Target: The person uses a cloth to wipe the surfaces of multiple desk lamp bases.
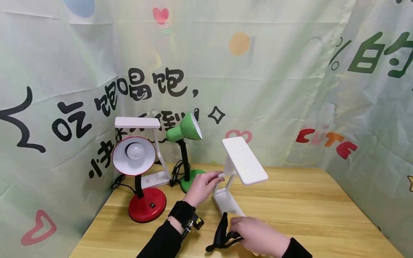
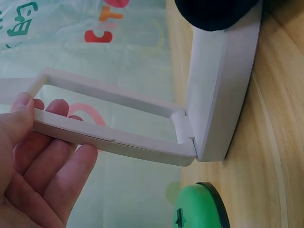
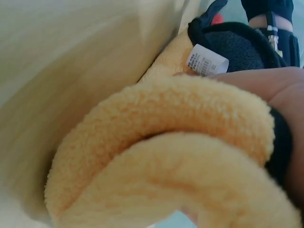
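My left hand (image 1: 200,189) holds the stem of a white folding desk lamp (image 1: 246,161), thumb on one side of the slim frame (image 2: 114,142) and fingers on the other. The lamp stands on its white base (image 1: 227,202), panel head raised. My right hand (image 1: 259,236) grips a fluffy cloth, black (image 1: 221,233) on one side and yellow (image 3: 161,107) on the other, bunched beside the near end of that base. A white label (image 3: 207,60) shows on the cloth. In the left wrist view, a dark part of the cloth (image 2: 216,12) covers the base's near end.
To the left stand a red lamp (image 1: 147,206), a second white lamp (image 1: 137,122) and a green lamp (image 1: 190,129), with black cords (image 1: 177,173) among them. A printed curtain (image 1: 274,89) borders the wooden table (image 1: 290,200) at the back and sides.
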Demonstrator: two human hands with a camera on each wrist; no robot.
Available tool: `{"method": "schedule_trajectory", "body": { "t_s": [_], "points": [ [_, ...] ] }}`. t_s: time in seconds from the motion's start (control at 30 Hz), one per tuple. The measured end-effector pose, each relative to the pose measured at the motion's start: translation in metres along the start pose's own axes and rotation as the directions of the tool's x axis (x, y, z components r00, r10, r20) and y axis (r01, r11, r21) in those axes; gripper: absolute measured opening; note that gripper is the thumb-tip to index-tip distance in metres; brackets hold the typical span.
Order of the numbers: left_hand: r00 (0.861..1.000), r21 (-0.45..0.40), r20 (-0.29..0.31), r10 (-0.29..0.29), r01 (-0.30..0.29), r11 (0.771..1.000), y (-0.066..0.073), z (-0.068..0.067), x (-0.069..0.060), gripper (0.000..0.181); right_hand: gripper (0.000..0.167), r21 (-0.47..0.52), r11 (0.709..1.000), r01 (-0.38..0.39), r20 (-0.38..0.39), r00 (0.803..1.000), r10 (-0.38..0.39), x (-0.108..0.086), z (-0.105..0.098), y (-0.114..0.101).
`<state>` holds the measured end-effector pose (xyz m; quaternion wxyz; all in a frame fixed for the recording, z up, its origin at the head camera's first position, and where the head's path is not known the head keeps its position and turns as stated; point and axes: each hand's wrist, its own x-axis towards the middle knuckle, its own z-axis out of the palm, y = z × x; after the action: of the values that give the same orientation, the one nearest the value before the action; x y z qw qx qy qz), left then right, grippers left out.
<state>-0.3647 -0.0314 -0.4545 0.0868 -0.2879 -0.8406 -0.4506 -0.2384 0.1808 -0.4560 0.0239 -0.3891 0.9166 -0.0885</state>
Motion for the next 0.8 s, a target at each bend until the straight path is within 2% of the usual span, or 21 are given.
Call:
{"method": "schedule_trajectory", "body": {
  "t_s": [0.17,0.33,0.43,0.5,0.57,0.7,0.73,0.8],
  "points": [
    [1.0,0.002,0.0,0.006,-0.006,1.0,0.001,0.0,0.001,0.03,0.036,0.047,0.998,-0.031,0.013,0.999,0.031,-0.01,-0.004,0.016],
    [1.0,0.0,0.0,0.016,-0.016,1.0,0.003,0.0,0.0,0.03,0.029,0.04,0.996,-0.083,0.001,0.997,0.083,-0.021,-0.011,0.034],
    [1.0,0.001,-0.004,0.017,-0.017,1.0,0.003,0.0,0.0,0.03,0.025,0.002,0.991,-0.13,-0.033,0.991,0.13,-0.028,-0.014,0.046],
    [1.0,-0.004,-0.004,0.013,-0.013,1.0,0.003,0.0,0.0,0.03,0.024,-0.048,0.984,-0.17,-0.085,0.982,0.166,-0.031,-0.014,0.053],
    [1.0,-0.009,-0.003,0.008,-0.008,1.0,0.003,0.0,0.0,0.03,0.023,-0.113,0.971,-0.21,-0.17,0.967,0.19,-0.032,-0.014,0.057],
    [1.0,-0.017,0.005,0.007,-0.007,1.0,0.003,0.0,0.0,0.03,0.023,-0.189,0.933,-0.307,-0.339,0.912,0.231,-0.027,-0.011,0.052],
    [1.0,-0.016,0.006,0.01,-0.01,1.0,0.004,0.0,0.0,0.029,0.025,-0.193,0.934,-0.301,-0.373,0.903,0.214,-0.025,-0.01,0.048],
    [1.0,-0.019,0.005,0.014,-0.014,1.0,0.003,0.0,0.0,0.029,0.031,-0.206,0.949,-0.239,-0.394,0.908,0.143,-0.021,-0.007,0.039]
  ]
}}
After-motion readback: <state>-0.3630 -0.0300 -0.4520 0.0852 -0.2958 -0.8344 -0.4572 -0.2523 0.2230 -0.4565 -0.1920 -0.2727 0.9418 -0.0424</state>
